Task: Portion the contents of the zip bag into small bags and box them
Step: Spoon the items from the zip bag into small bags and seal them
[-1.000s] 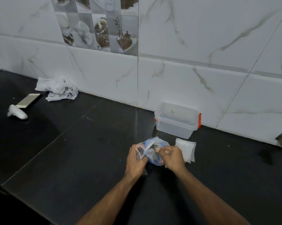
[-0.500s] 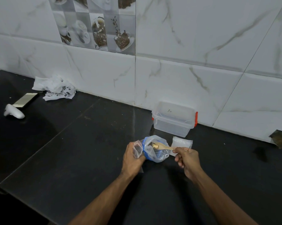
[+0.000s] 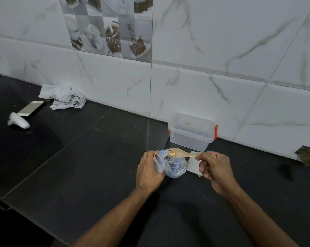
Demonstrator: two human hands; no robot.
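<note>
Near the black worktop's (image 3: pixel 100 166) back edge, left hand (image 3: pixel 148 171) grips a clear blue-sealed zip bag (image 3: pixel 174 165); right hand (image 3: pixel 214 165) pinches a loaded pale wooden spoon (image 3: pixel 181 153) above it.

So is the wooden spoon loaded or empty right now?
Loaded: the wooden spoon carries a small yellowish heap in its bowl, level above the zip bag.
</note>
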